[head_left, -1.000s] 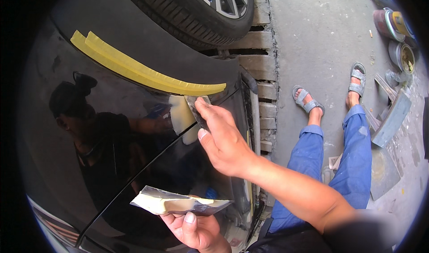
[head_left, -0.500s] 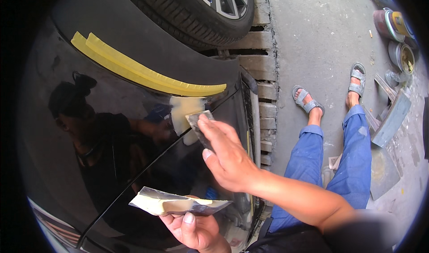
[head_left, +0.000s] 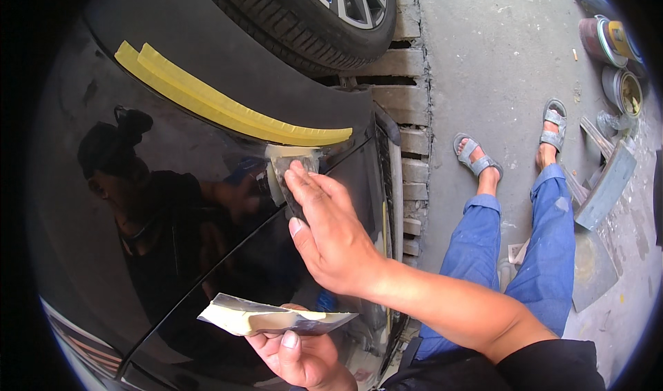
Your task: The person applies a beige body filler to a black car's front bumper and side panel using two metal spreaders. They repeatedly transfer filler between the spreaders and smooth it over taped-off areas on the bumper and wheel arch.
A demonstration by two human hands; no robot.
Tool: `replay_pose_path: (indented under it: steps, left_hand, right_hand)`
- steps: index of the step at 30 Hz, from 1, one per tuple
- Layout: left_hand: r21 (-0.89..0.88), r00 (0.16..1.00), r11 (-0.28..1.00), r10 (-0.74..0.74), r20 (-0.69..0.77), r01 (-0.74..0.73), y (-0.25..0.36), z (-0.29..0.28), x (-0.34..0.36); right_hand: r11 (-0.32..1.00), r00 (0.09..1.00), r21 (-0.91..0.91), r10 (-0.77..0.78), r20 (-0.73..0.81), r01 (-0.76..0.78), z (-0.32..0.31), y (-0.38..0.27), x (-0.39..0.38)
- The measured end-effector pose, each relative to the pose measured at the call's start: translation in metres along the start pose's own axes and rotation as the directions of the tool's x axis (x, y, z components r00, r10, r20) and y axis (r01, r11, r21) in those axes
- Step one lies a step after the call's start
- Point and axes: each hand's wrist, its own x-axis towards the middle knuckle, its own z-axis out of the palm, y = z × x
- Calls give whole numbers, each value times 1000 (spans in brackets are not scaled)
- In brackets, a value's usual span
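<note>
My right hand [head_left: 331, 232] presses a thin dark putty spreader [head_left: 290, 177] against the glossy black car panel [head_left: 166, 142], its fingers lying along the blade. Under and around the spreader shows a patch of cream-coloured filler [head_left: 293, 151], just below two overlapping strips of yellow masking tape [head_left: 228, 104] along the wheel-arch edge. Lower down, my left hand [head_left: 300, 356] grips a second flat blade [head_left: 276, 318] from beneath, its thumb in front. Cream filler is heaped along that blade's upper side. A panel seam runs diagonally between the two hands.
A tyre and alloy wheel [head_left: 324, 18] sit beyond the taped arch. Slatted grating [head_left: 407, 101] runs beside the car. At the right are open cans [head_left: 625, 91], a grey-blue offcut [head_left: 606, 187] and a flat board [head_left: 594, 270] on the concrete floor, near my sandalled feet.
My right hand has moved slightly left and upward with the spreader, which now covers most of the filler patch. My left hand and its blade stay nearly still.
</note>
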Motion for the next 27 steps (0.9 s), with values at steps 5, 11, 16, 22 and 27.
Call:
replay_pose_path:
  steps: [5, 11, 16, 22, 27]
  left_hand:
    - [-22, 999, 1000, -4, 36, 5, -1, -4, 6]
    - [-77, 992, 990, -113, 49, 116, 4, 5, 11]
    - [-84, 982, 984, -166, -93, 159, 0, 24, 11]
    - [29, 999, 999, -38, 16, 38, -1, 29, 18]
    - [108, 999, 994, -14, 35, 10, -5, 29, 12]
  right_hand:
    - [1000, 993, -24, 4, 119, -1, -7, -3, -15]
    - [905, 932, 400, -11, 362, -144, -84, -19, -27]
    - [869, 823, 492, -249, 511, -43, -114, -7, -42]
    - [999, 947, 34, -28, 320, 18, -127, 6, -31]
    - [970, 929, -111, -169, 330, 216, -112, -25, -19]
